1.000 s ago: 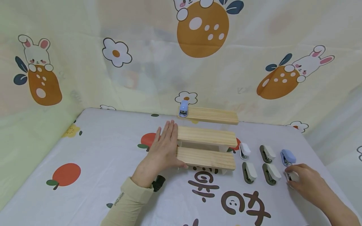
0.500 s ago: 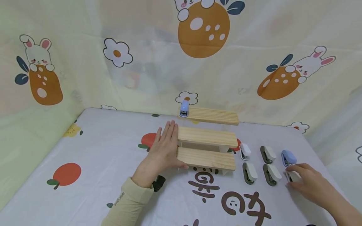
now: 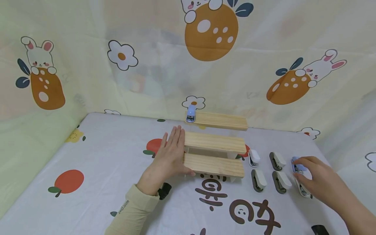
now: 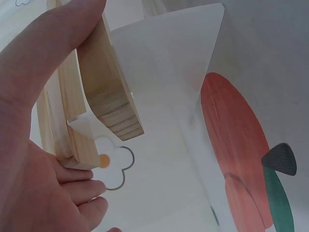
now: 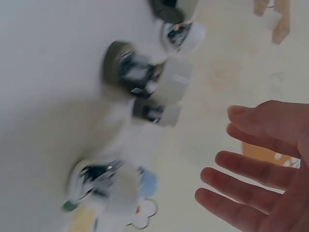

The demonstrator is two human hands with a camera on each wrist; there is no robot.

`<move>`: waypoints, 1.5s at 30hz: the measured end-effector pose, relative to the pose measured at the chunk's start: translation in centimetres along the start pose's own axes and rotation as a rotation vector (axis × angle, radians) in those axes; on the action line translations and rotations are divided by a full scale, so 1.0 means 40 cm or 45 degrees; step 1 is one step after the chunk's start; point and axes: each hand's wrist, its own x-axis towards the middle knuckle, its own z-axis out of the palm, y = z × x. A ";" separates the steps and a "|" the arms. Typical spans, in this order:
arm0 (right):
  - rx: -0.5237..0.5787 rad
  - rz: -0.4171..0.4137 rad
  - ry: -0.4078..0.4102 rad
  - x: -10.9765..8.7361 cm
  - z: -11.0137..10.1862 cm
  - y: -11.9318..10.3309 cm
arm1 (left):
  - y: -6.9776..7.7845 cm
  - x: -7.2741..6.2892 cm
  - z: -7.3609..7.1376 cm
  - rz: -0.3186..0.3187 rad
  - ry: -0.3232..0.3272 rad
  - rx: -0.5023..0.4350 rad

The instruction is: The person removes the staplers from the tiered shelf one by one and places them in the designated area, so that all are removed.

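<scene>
My left hand (image 3: 168,155) lies with straight fingers along the left end of a three-step wooden rack (image 3: 213,165). In the left wrist view its thumb (image 4: 72,29) touches a plank (image 4: 108,92). A blue mini stapler (image 3: 191,112) stands at the left end of the rear plank. On the right, my right hand (image 3: 320,178) hovers with fingers spread beside another blue stapler (image 3: 296,167), partly hiding it. Just below sits a white stapler (image 3: 304,192), close under the thumb. The right wrist view shows nothing between the fingers (image 5: 241,188).
Left of the right hand stand several more mini staplers: a white one (image 3: 254,157) by the rack, and grey-and-white ones (image 3: 259,180) in two rows. A patterned cloth (image 3: 111,182) covers the table, and a printed curtain (image 3: 152,81) hangs behind. A black object (image 3: 319,229) shows at the lower edge.
My right hand has let go of the white stapler and moved up and slightly left toward the blue one. The white stapler now shows fully on the cloth. The left hand has not moved.
</scene>
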 end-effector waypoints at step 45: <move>0.183 -0.409 0.421 0.188 -0.081 -0.353 | 0.004 0.002 -0.002 -0.009 0.000 -0.005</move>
